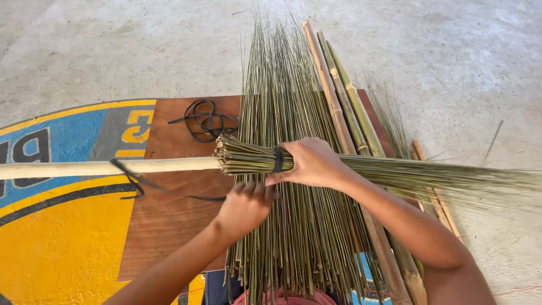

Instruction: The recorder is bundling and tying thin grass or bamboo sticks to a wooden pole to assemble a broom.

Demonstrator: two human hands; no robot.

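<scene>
Left hand [245, 206] low and near, fingers curled tight, gripping a black strap [135, 179]. Right hand [314, 164] just above, clamped around a bundle of thin green sticks [254, 158] at its black band [278, 159]. Bundle lying sideways on a pale wooden pole [101, 167], over a big pile of sticks [288, 226]. Underneath, a brown board [169, 220]. Farther off, bamboo poles [339, 96] and grey concrete floor [463, 56].

— Any signs or labels down there?
— One: a large painted floor sign [62, 226], rounded, yellow and blue with grey and black bands, lying at the left, partly under the brown wooden board [169, 220].
— Packages, screens?
— None.
</scene>
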